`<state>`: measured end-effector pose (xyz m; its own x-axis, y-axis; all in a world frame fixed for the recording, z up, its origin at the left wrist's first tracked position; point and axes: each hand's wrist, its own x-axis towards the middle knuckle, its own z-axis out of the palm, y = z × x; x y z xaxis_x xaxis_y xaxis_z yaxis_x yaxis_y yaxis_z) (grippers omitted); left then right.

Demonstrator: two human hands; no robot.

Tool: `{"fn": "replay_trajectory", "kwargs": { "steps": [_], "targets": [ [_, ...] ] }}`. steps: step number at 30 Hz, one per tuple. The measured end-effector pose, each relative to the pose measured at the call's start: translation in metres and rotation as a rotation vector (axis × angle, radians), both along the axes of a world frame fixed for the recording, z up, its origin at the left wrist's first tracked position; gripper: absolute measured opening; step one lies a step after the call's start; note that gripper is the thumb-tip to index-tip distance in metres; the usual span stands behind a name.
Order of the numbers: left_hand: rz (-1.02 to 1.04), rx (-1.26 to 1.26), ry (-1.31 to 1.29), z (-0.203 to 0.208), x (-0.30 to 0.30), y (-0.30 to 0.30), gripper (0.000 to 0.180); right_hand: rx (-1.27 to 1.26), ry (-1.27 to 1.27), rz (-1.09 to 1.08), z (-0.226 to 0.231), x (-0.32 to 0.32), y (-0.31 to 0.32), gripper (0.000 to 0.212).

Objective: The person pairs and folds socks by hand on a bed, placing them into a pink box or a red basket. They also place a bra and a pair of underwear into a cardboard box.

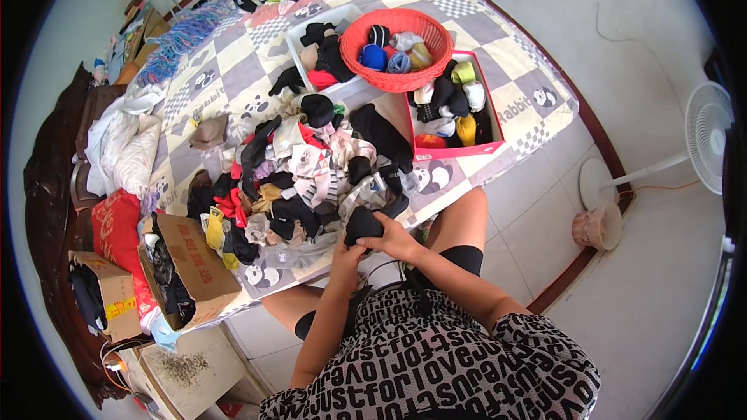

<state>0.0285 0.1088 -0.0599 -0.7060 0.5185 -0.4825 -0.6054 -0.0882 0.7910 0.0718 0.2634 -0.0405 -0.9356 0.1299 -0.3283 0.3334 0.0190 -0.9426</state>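
Note:
Close to the near edge of the bed, both my hands are closed on a balled black sock (362, 224). My left hand (347, 258) grips it from below, and my right hand (395, 242) presses on its right side with the thumb toward the left hand. Just beyond lies a loose heap of socks and small clothes (311, 163) in black, white, red, pink and yellow. Behind the heap stands a red woven basket (440, 63) with several balled socks in it. A pink-rimmed box (498, 120) to its right holds more balled socks.
A pale plastic bin (294, 35) with dark and red clothes sits partly under the basket. Cardboard boxes (198, 264) holding dark items stand at the left. White bedding (128, 140) lies at the far left. On the floor to the right are a white fan (704, 136) and a small bucket (597, 229).

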Motion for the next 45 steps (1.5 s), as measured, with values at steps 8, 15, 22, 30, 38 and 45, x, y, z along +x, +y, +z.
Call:
{"fn": "replay_trajectory", "kwargs": {
  "steps": [8,15,22,30,38,45],
  "targets": [
    [0.016,-0.038,0.011,0.011,-0.007,-0.011,0.027,-0.753,0.364,-0.716,0.005,-0.013,0.077,0.045],
    [0.083,-0.077,-0.051,-0.016,-0.013,-0.038,0.024,-0.590,0.253,-0.632,0.009,-0.023,0.120,0.034],
    [0.069,-0.227,0.205,-0.033,-0.034,-0.043,0.023,-0.252,-0.173,-0.398,-0.065,-0.005,0.045,0.031],
    [-0.042,-0.950,1.230,-0.025,-0.103,-0.003,0.037,-0.064,-0.206,-0.194,-0.078,0.010,0.031,0.034],
    [0.396,-0.103,0.468,-0.011,-0.125,-0.017,0.033,-0.191,-0.211,-0.321,-0.076,0.025,0.039,0.031],
    [0.333,-0.460,0.825,-0.051,-0.111,-0.037,0.029,-0.292,-0.126,-0.175,-0.062,-0.015,-0.005,0.029]
  ]
}}
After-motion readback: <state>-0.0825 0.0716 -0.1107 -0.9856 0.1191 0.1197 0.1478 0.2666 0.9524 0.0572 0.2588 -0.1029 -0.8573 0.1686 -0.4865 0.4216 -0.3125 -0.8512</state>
